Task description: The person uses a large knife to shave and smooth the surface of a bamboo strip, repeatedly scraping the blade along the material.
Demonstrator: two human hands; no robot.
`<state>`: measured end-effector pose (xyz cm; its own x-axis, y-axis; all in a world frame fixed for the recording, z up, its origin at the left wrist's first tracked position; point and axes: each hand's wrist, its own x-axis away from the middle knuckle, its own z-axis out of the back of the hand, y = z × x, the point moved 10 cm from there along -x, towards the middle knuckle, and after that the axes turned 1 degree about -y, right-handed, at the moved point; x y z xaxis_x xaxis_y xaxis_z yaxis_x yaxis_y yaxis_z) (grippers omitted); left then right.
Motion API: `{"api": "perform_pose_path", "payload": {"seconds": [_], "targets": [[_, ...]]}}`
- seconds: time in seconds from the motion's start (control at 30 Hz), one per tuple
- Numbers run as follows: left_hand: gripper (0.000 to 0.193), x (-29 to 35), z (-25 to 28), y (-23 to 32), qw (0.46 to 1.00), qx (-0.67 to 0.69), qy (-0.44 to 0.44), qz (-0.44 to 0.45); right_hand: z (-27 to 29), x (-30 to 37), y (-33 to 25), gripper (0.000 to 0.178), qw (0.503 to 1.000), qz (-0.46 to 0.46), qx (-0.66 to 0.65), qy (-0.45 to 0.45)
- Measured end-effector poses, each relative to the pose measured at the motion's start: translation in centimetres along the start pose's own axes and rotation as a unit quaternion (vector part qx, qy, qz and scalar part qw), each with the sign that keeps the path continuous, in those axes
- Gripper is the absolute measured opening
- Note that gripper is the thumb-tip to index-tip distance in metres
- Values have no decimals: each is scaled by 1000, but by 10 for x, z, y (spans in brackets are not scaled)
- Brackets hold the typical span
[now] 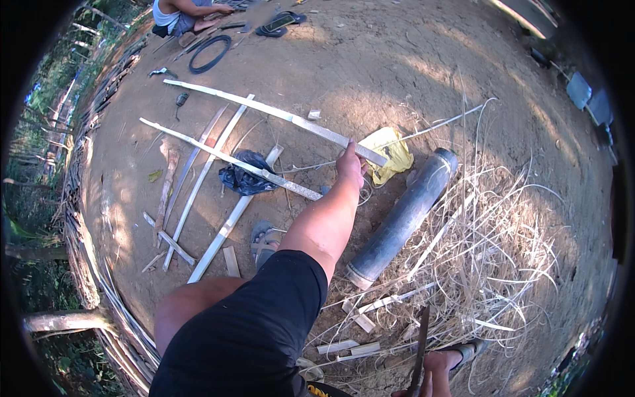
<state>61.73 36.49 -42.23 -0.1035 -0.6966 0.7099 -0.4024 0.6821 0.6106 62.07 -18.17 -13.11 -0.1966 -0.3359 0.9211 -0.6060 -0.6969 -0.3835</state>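
Holding the long pale strip (311, 126) by its broad end

Left hand (352, 162) is clamped on the strip, fingers wrapped round, with a short stub poking past the fist in front of the yellow bag (399, 157). The rest runs away to the upper left; resting on the dirt (344, 73) or lifted off it, can't tell from here. All that length on one side, so it should want to dip at the far tip: a firm wrist looks the right call. And watch the neighbour! A second pale strip (291, 185) lies nearer the body, crossing the black bag (237, 180), so any swing is best kept high and slow. The dark cylinder (407, 215) and curly shavings (509, 258) sit off to the right, worth steering clear of. Down at the lower edge, a dark blade (420, 344); whether the right hand grips it, too cut off to tell. Caution there: bare skin is close beside it.
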Motion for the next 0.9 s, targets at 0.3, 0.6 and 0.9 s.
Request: {"api": "perform_pose_path", "payload": {"seconds": [0.3, 0.6, 0.9], "targets": [[19, 98, 19, 82, 995, 10, -71, -64, -14, 51, -26, 89, 983, 179, -44, -18], [17, 295, 8, 73, 974, 105, -194, -51, -32, 104, -52, 71, 909, 374, -183, 11], [22, 481, 73, -8, 957, -18, -285, 42, -42, 106, -16, 27, 905, 369, -194, 87]]}}
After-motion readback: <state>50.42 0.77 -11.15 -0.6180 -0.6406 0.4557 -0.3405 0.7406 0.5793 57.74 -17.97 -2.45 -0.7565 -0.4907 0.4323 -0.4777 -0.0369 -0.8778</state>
